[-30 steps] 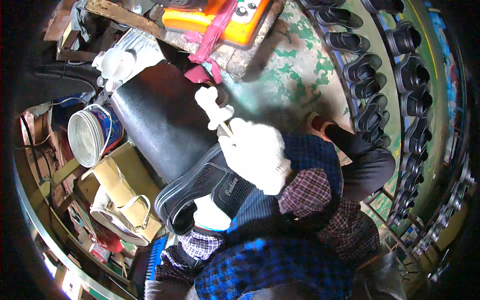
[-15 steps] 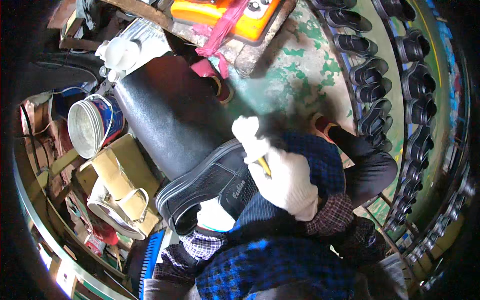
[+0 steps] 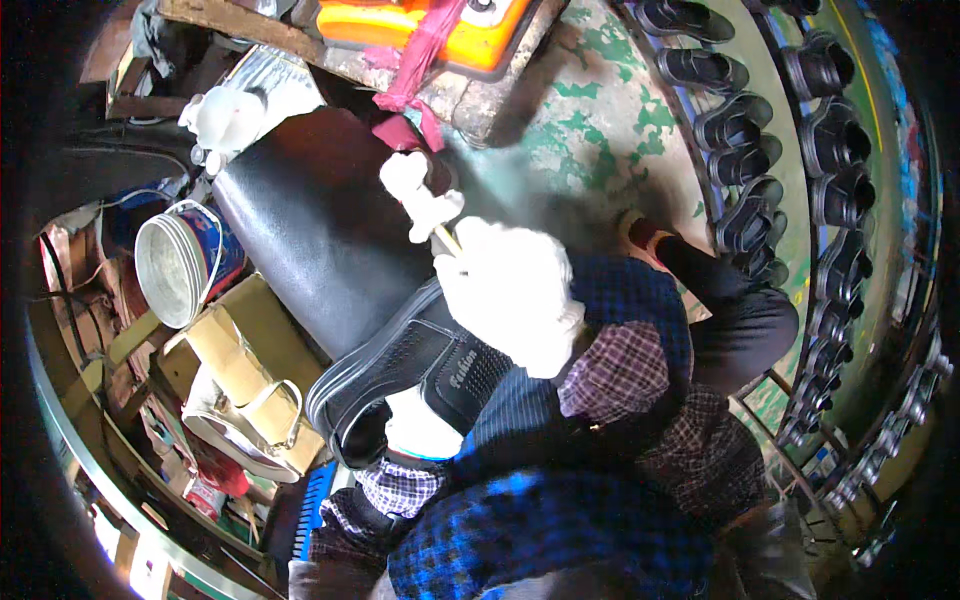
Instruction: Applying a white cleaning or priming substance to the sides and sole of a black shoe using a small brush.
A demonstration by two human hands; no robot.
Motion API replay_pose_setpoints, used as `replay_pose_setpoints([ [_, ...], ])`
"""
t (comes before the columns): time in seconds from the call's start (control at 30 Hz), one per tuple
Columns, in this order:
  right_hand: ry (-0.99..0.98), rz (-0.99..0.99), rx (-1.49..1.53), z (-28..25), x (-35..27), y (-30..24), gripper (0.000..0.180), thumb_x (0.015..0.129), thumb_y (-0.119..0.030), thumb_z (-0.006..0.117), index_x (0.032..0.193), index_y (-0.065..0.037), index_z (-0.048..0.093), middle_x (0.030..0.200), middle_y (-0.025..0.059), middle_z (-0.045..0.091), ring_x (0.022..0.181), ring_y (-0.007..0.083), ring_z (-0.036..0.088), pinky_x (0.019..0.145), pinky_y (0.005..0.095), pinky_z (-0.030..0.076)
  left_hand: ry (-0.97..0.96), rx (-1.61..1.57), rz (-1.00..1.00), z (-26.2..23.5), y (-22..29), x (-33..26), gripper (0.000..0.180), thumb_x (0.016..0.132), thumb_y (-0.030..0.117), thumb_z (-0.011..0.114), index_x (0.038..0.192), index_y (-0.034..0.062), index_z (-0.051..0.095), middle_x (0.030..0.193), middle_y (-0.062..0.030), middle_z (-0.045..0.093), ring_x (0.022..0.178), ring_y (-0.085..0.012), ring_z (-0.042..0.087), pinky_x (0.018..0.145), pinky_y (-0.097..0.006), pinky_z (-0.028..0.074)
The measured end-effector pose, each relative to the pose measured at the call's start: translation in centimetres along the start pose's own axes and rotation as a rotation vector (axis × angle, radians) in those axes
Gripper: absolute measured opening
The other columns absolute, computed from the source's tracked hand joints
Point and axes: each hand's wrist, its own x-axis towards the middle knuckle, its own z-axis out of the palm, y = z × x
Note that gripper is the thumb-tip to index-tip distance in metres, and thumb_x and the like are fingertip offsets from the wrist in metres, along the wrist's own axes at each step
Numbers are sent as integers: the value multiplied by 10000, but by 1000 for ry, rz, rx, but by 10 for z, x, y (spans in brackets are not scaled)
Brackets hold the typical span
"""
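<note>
The tall black rubber boot lies on its side across the person's lap, sole toward the body and shaft running up toward eleven o'clock. To work its surface well, I would keep the boot pinned steady from below and draw the brush along the shaft in short, even strokes, with its white, caked head flat on the rubber rather than on edge.

The right hand, in a white glove, is closed around the brush handle; the brush head sticks out at about ten o'clock from that hand and sits on or just over the upper edge of the shaft. The boot lies at nine o'clock from this hand, touching it or nearly so.

The left hand, also gloved in white, is tucked under the foot of the boot at six o'clock, near the heel; whether its fingers are curled or spread I cannot tell.

Further out, a metal bucket stands at nine o'clock, and rows of finished black boots line the racks at two o'clock.
</note>
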Motion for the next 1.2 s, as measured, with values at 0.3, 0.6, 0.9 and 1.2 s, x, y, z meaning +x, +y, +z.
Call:
replay_pose_setpoints([
  [0.3,-48,-4,573,-37,-68,42,272,832,-109,740,1084,-36,665,860,136,719,812,214,712,722,313,539,149,598,100,15,1,3,622,995,480,436,1459,65,428,1491,-170,421,1372,-324,414,1178,-452,293],
  [0.6,-13,306,971,-70,-70,44,111,877,-53,621,945,12,681,770,9,614,672,86,558,616,251,446,182,876,210,42,-9,22,589,990,445,461,1435,60,453,1463,-168,448,1349,-318,436,1163,-446,313],
  [0.9,227,127,996,-143,-64,11,342,871,-128,725,1149,37,613,911,60,642,796,108,604,703,275,512,178,947,426,93,31,1,556,985,411,486,1412,54,478,1435,-167,475,1326,-313,459,1147,-441,334],
  [1.2,684,-114,924,-232,-56,-32,335,856,-123,769,1113,9,600,935,94,638,804,171,612,716,328,517,37,1063,805,224,75,14,523,980,376,511,1388,48,504,1407,-166,502,1303,-307,482,1132,-435,354],
])
